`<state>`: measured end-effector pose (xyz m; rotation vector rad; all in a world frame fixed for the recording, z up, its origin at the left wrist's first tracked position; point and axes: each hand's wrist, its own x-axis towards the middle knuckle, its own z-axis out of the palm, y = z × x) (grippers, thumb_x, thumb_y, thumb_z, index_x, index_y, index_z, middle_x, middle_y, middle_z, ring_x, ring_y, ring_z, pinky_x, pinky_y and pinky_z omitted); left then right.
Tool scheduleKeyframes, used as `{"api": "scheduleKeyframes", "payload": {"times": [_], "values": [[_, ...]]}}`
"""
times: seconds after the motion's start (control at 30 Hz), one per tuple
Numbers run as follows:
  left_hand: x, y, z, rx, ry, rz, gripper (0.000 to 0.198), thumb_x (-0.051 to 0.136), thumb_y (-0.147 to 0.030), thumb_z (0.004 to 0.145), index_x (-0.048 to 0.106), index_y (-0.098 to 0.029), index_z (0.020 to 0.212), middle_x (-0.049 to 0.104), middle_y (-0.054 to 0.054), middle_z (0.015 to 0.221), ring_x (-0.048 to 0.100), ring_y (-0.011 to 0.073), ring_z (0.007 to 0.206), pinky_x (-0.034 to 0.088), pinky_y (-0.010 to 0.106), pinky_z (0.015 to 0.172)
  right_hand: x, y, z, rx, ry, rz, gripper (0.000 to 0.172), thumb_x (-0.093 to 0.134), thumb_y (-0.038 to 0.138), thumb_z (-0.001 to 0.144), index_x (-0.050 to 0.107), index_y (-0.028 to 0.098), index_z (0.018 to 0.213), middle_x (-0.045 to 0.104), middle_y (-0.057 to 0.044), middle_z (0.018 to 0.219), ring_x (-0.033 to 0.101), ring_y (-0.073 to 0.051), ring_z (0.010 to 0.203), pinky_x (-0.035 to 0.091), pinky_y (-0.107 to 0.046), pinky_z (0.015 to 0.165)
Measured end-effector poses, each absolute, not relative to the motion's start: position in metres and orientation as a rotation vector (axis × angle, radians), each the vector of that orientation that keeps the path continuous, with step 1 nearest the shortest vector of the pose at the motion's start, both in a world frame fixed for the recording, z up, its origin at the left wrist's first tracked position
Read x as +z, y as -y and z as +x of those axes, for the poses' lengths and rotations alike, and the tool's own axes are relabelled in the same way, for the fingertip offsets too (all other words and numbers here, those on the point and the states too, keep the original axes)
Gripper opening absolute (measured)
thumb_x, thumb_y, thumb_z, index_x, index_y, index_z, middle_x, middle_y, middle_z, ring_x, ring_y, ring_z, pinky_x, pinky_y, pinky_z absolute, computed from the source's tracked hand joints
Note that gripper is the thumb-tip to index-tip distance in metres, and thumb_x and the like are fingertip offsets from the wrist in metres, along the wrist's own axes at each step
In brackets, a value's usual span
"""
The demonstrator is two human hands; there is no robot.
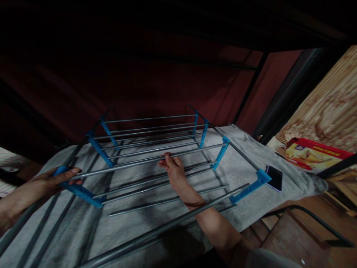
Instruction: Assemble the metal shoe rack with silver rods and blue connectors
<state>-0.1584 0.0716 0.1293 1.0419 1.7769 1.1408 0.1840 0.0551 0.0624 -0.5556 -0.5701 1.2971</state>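
A rack of grey metal tubes and blue plastic brackets lies on its side on a grey cloth (242, 160). My left hand (60, 179) is closed round the blue bracket (83, 194) at the rack's near left, its thumb by the end of a metal tube (125, 164). That same tube is pinched in the fingers of my right hand (173, 167), near its middle. The tube's far end meets another blue bracket (221, 153) on the right. Closer to me, a long tube (167, 225) runs below my right forearm towards the near right blue bracket (251, 187).
A dark-screened phone (275, 178) lies on the cloth at right, with a red and yellow box (316, 154) beyond it. A dark metal frame (251, 85) and a reddish wall (167, 85) stand behind. A curved metal chair-like frame (315, 216) is at lower right.
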Motion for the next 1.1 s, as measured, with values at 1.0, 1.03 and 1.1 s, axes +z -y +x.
{"api": "scheduleKeyframes", "payload": {"times": [1.0,1.03,1.1], "values": [[0.039,0.034,-0.197,1.520,-1.370,0.568,0.022,0.065,-0.023,0.085,0.066,-0.014,0.106,0.073,0.012,0.093,0.072,0.0220,0.085,0.059,0.030,0.073,-0.059,0.024,0.248,0.393,2.303,-1.201,0.028,0.041,0.023,0.098,0.065,0.031,0.112,0.068,-0.003,0.107,0.068,-0.020,0.093,0.055,-0.033,0.078],[0.030,0.040,-0.196,1.538,-1.366,0.551,0.024,0.067,-0.020,0.083,0.066,-0.013,0.105,0.073,0.012,0.093,0.072,0.0223,0.085,0.060,0.030,0.073,-0.050,0.023,0.247,0.374,2.295,-1.187,0.029,0.040,0.026,0.099,0.064,0.031,0.114,0.068,-0.003,0.108,0.068,-0.020,0.094,0.055,-0.033,0.079],[0.018,0.049,-0.191,1.565,-1.360,0.534,0.028,0.070,-0.017,0.078,0.067,-0.012,0.105,0.073,0.012,0.093,0.072,0.0224,0.085,0.060,0.029,0.073,-0.032,0.018,0.244,0.308,2.273,-1.204,0.029,0.039,0.030,0.100,0.064,0.030,0.116,0.069,-0.004,0.109,0.068,-0.022,0.093,0.056,-0.036,0.079]]}}
